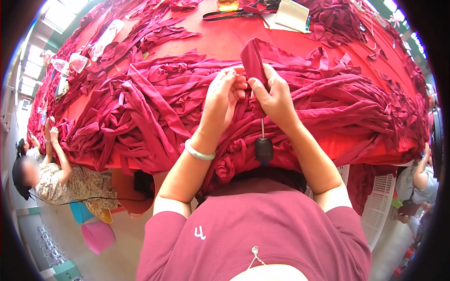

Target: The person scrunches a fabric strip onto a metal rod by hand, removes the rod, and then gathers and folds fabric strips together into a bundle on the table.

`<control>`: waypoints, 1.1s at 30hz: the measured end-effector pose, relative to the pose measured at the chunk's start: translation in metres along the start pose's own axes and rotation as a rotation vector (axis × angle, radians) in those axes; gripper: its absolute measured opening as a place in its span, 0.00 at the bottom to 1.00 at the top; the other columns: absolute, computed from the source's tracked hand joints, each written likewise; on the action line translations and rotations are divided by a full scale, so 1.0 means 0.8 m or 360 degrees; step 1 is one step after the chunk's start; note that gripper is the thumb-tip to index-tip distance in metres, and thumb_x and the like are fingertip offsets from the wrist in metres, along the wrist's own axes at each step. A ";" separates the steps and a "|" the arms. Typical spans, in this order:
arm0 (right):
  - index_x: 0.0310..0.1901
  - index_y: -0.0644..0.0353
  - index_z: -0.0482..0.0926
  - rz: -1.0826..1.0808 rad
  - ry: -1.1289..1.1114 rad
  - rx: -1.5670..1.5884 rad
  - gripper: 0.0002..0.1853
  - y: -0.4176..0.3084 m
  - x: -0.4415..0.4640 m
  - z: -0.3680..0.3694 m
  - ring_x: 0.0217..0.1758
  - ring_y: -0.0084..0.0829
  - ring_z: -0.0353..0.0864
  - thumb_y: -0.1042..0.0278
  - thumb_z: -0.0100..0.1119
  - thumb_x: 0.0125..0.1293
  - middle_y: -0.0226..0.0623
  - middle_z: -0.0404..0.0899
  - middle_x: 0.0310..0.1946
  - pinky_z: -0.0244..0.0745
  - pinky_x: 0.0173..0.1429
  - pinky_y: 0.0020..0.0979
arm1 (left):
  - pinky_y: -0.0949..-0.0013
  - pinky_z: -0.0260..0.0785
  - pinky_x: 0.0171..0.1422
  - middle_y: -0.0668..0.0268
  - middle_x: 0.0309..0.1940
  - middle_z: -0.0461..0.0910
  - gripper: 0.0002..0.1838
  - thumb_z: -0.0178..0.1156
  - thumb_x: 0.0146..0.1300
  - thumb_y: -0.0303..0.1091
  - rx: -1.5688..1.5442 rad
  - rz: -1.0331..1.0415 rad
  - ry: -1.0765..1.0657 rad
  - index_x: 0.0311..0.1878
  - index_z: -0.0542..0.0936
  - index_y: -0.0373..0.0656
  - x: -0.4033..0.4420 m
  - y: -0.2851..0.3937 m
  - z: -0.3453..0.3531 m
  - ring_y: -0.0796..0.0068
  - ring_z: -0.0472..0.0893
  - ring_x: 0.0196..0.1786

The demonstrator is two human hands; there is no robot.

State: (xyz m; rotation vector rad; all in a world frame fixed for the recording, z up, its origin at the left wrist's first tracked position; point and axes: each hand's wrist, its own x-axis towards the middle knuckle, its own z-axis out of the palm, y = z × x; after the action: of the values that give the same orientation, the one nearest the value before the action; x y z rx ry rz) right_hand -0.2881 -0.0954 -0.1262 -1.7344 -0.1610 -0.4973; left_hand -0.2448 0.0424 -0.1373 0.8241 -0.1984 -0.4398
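A folded crimson fabric strip (253,58) stands up in my right hand (275,93), pinched between thumb and fingers. Below that hand a screwdriver-like tool (264,150) points upward, its black handle at the bottom and its metal shaft running into the fabric; the tip is hidden. My left hand (221,96) is just left of the strip, fingers loosely curled and thumb apart, with nothing visible in it. Under both hands lies a long heap of tangled crimson fabric strips (154,100).
The red-covered table (215,40) carries more fabric pieces (333,21), a notebook (291,15), a black strap (229,15) and an amber container (228,4). A person (61,180) works at the left; another (417,180) is at the right. A white perforated panel (377,206) stands beside me.
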 end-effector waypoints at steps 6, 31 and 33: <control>0.47 0.68 0.73 0.0128 -0.0075 -0.0026 0.12 -0.013 -0.032 -0.002 0.33 0.26 0.74 0.70 0.56 0.67 0.43 0.78 0.30 0.72 0.42 0.31 | 0.68 0.74 0.49 0.64 0.44 0.83 0.20 0.50 0.73 0.44 -0.0203 -0.0276 -0.0275 0.56 0.76 0.37 0.090 0.016 0.005 0.75 0.81 0.41; 0.32 0.69 0.75 -0.0039 0.0066 -0.0137 0.10 0.005 0.044 0.004 0.24 0.29 0.75 0.69 0.58 0.65 0.44 0.77 0.21 0.69 0.31 0.34 | 0.83 0.57 0.23 0.76 0.24 0.72 0.08 0.56 0.70 0.38 0.0418 -0.0178 -0.0032 0.39 0.76 0.45 -0.010 0.010 0.003 0.88 0.68 0.21; 0.42 0.69 0.77 0.0033 -0.0032 -0.0332 0.08 0.004 0.026 -0.001 0.31 0.15 0.69 0.72 0.55 0.68 0.30 0.76 0.26 0.69 0.35 0.24 | 0.80 0.61 0.25 0.73 0.27 0.74 0.09 0.53 0.72 0.40 0.0131 -0.0081 0.0072 0.40 0.75 0.45 0.020 0.012 -0.002 0.85 0.71 0.24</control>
State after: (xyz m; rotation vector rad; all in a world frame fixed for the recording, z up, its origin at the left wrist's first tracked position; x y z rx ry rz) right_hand -0.2683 -0.1003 -0.1208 -1.9433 -0.1079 -0.4957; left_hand -0.2269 0.0422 -0.1311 0.9206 -0.1547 -0.4627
